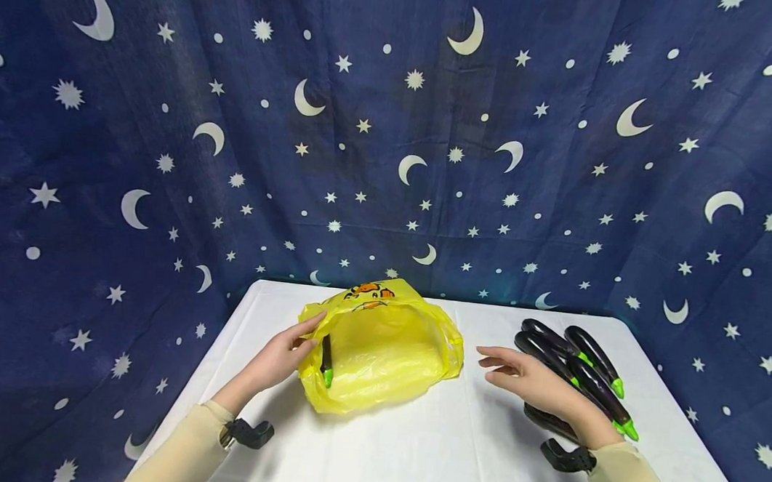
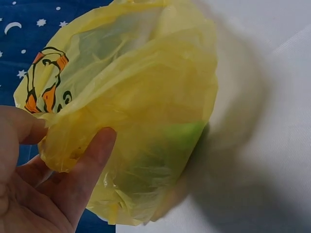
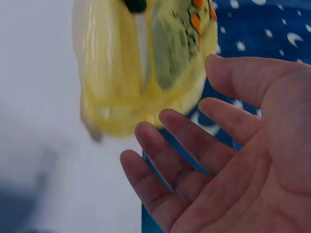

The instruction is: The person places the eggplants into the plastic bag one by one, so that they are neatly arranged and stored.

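Observation:
A yellow plastic bag (image 1: 387, 350) with an orange and black cartoon print lies on its side, its mouth facing me. My left hand (image 1: 285, 352) pinches the left edge of that mouth; in the left wrist view the bunched plastic (image 2: 63, 150) sits between thumb and fingers. Inside the bag, near the left side, is a dark eggplant (image 1: 327, 358) with a green stem end. Just right of the bag, my right hand (image 1: 529, 379) hovers over the table with nothing in it, its fingers spread and slightly bent in the right wrist view.
Several dark eggplants (image 1: 593, 346) with green stem ends lie in a pile at the right of the white table (image 1: 407, 460), partly behind my right hand and forearm. A dark blue curtain (image 1: 375, 197) with moons and stars hangs behind the table and on both sides.

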A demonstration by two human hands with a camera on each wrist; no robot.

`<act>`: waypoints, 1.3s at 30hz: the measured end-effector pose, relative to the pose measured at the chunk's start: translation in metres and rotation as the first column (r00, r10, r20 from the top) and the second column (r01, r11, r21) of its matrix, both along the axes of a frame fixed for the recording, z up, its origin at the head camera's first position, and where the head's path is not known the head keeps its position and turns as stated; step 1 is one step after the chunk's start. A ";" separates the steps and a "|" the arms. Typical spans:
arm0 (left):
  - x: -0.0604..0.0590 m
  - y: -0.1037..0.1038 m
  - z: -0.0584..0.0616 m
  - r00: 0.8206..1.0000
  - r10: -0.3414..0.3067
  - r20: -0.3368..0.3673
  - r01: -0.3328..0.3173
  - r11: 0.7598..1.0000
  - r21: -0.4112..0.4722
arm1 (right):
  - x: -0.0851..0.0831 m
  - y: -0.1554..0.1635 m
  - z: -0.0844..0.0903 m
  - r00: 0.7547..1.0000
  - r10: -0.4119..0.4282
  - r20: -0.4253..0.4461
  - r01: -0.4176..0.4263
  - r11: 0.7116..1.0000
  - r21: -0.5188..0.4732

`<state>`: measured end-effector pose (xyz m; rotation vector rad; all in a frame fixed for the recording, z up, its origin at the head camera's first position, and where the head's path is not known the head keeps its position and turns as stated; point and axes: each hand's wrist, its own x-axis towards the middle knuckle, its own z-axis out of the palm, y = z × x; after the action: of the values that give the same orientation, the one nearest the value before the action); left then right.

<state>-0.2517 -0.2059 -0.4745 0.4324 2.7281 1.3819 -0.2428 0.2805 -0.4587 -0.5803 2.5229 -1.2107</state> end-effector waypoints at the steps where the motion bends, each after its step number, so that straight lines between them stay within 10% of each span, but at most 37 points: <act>1: 0.000 0.000 0.000 1.000 0.000 -0.001 0.000 1.000 -0.002 | 0.002 0.008 0.001 1.000 -0.022 -0.011 0.022 1.000 0.012; 12: 0.001 -0.004 -0.002 1.000 0.010 0.027 -0.012 0.999 0.051 | 0.018 0.075 0.014 0.990 -0.094 -0.107 0.097 0.995 0.029; 21: -0.007 -0.012 -0.002 0.976 -0.086 0.201 0.032 0.966 0.257 | 0.028 0.110 0.008 0.999 -0.032 0.022 0.029 0.994 0.102; 39: -0.020 -0.013 -0.001 0.936 -0.162 0.311 0.056 0.945 0.321 | 0.041 0.140 0.004 0.996 0.024 0.090 -0.030 0.997 0.066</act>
<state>-0.2720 -0.2193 -0.4755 0.3222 2.1946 1.6802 -0.2020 0.4201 -0.4545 -0.5301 2.4632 -1.1119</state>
